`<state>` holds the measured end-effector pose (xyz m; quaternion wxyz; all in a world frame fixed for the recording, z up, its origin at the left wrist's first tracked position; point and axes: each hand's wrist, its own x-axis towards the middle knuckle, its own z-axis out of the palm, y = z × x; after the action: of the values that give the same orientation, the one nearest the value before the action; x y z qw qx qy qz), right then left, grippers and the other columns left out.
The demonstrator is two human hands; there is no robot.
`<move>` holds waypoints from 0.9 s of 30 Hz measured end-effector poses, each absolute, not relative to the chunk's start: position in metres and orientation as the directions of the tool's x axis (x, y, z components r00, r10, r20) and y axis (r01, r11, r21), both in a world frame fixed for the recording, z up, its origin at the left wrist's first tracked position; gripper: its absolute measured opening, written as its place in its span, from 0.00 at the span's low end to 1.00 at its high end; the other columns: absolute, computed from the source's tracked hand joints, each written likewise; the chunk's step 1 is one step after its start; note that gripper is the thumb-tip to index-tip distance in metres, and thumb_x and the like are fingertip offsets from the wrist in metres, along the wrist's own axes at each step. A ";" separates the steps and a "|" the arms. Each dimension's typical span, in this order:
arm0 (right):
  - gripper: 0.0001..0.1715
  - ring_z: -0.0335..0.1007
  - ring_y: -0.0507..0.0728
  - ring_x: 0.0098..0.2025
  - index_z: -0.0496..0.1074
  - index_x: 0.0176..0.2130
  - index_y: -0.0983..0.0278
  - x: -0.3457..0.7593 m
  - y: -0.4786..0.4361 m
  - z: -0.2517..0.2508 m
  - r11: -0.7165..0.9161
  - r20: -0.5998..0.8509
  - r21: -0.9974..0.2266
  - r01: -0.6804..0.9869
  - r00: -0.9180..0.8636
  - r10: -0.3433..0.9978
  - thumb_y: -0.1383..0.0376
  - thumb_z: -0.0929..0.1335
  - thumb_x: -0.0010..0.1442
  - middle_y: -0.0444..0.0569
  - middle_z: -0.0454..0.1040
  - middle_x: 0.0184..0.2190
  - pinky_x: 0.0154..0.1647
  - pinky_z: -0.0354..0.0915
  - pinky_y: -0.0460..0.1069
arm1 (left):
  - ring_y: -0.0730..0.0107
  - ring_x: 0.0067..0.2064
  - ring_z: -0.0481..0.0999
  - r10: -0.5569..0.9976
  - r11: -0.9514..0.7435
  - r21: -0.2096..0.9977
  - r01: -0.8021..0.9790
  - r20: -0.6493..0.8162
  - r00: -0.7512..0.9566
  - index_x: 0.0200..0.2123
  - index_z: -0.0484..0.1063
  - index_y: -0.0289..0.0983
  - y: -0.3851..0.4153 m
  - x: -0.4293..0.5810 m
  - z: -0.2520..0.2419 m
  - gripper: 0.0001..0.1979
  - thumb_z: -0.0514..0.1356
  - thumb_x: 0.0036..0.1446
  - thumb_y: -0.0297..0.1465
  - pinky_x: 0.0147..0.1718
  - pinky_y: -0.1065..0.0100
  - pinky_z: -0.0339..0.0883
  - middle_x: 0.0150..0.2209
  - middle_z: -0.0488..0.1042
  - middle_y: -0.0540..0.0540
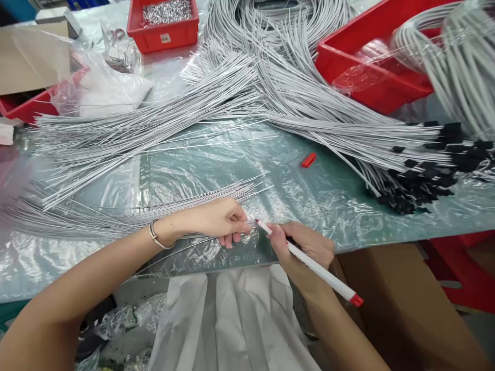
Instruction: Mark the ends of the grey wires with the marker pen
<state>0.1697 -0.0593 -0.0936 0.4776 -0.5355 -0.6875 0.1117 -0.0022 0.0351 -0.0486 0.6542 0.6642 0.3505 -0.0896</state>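
My left hand (221, 220) is closed, pinching the ends of a thin bundle of grey wires (127, 214) that lies across the plastic-covered table (216, 165). My right hand (305, 246) is closed round a white marker with red ends (309, 264). The marker's tip touches the wire ends at my left fingertips. A bracelet sits on my left wrist. A red marker cap (308, 159) lies loose on the table beyond my hands.
Large fans of grey wire (154, 118) spread across the table; some end in black connectors (425, 180). Red bins (164, 23) (371, 67) stand at the back, one holding small metal parts. A white bag (232, 319) hangs below the table edge, a cardboard box (402, 293) at the right.
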 end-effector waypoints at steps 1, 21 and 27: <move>0.07 0.58 0.47 0.19 0.73 0.29 0.65 0.170 -0.059 -0.094 0.400 0.537 -0.661 0.635 0.027 0.843 0.73 0.66 0.57 0.41 0.66 0.17 0.22 0.56 0.45 | 0.76 0.21 0.73 0.349 0.107 0.802 0.588 -0.584 0.733 0.23 0.66 0.32 0.035 -0.002 -0.048 0.16 0.54 0.60 0.34 0.18 0.78 0.65 0.21 0.71 0.49; 0.14 0.56 0.48 0.16 0.66 0.21 0.64 0.168 -0.059 -0.091 0.397 0.547 -0.649 0.650 0.036 0.836 0.73 0.65 0.56 0.41 0.64 0.14 0.18 0.52 0.47 | 0.75 0.20 0.73 0.360 0.105 0.808 0.580 -0.575 0.735 0.21 0.66 0.33 0.034 -0.002 -0.047 0.16 0.55 0.59 0.34 0.17 0.77 0.65 0.20 0.71 0.49; 0.14 0.56 0.47 0.16 0.66 0.21 0.65 0.168 -0.058 -0.090 0.425 0.562 -0.645 0.635 0.017 0.827 0.75 0.65 0.55 0.41 0.64 0.14 0.18 0.51 0.47 | 0.75 0.20 0.73 0.369 0.108 0.807 0.581 -0.575 0.731 0.21 0.66 0.32 0.033 -0.002 -0.046 0.16 0.55 0.59 0.34 0.17 0.77 0.64 0.20 0.71 0.49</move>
<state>0.1679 -0.0585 -0.0897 0.4807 -0.5267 -0.6940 0.0999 -0.0015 0.0333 -0.0458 0.6525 0.6630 0.3579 -0.0812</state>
